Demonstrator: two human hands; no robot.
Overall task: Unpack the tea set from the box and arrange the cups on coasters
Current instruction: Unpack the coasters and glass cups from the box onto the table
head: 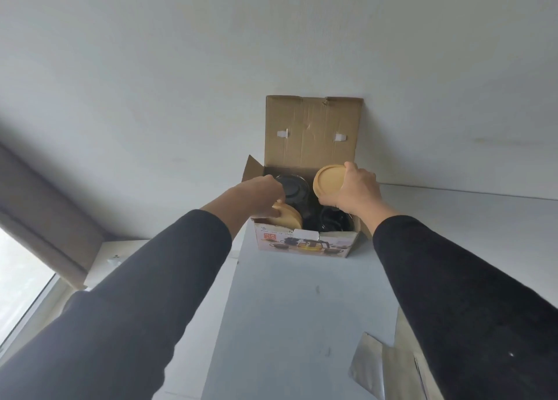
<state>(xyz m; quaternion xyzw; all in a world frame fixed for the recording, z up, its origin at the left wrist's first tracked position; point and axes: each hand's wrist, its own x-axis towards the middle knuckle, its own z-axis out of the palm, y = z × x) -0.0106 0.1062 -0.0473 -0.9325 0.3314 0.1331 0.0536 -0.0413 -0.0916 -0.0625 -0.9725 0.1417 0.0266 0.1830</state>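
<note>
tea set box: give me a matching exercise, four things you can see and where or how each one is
Things:
1. box lid flap
2. coaster in right hand
3. coaster stack
4. dark glass teaware

States:
A. pinched by the left hand at the box's front left corner
B. upright against the wall
C. sitting inside the box
D. lifted above the box, gripped by the right hand

Pairs: 1-B, 2-D, 3-A, 4-C
</note>
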